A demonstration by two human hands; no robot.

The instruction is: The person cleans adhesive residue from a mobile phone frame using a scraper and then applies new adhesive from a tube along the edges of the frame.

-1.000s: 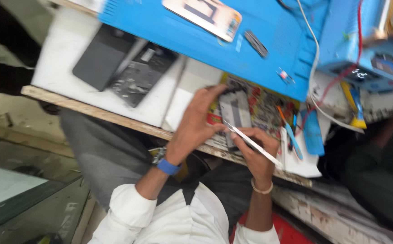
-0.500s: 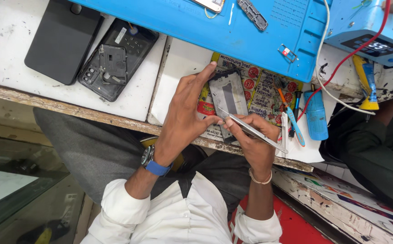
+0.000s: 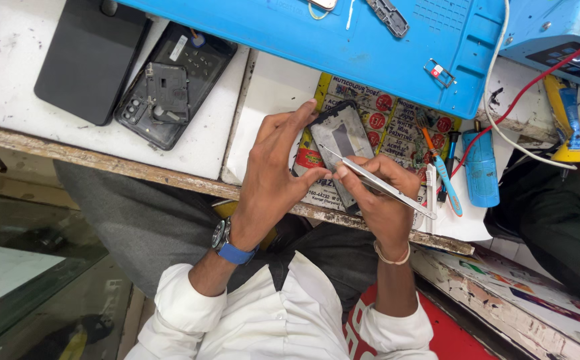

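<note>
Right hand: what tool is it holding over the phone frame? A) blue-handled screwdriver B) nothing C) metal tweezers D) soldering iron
C: the right hand pinches slim metal tweezers, their tips on the phone frame that the left hand steadies; the blue-handled tool lies untouched on the bench beside it.
</note>
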